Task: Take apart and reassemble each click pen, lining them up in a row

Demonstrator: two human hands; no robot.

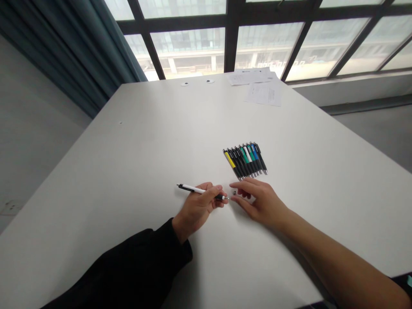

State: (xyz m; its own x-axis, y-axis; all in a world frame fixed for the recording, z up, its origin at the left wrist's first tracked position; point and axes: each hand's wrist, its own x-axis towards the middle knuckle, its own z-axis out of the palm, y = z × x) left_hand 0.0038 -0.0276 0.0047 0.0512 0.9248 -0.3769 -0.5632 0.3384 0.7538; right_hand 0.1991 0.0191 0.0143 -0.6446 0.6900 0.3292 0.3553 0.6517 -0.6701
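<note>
A white and black click pen (192, 188) is held in my left hand (201, 206), the fingers closed round its dark grip. A thin point sticks out of its right end, towards my right hand. My right hand (259, 199) is beside that end, thumb and forefinger spread apart. In the gap between them shows a small metal piece (234, 193), like a pen's tip cone; whether a finger touches it I cannot tell. Just beyond my right hand lies a row of several click pens (245, 159) with yellow, black, green, white and blue barrels.
The white table (154, 141) stretches towards the windows. Papers (264, 92) lie at its far right corner. Two small white items (210, 81) with dark marks are near the far edge. A tiny scrap (121, 123) is at the left. A blue curtain (74, 47) hangs at the far left.
</note>
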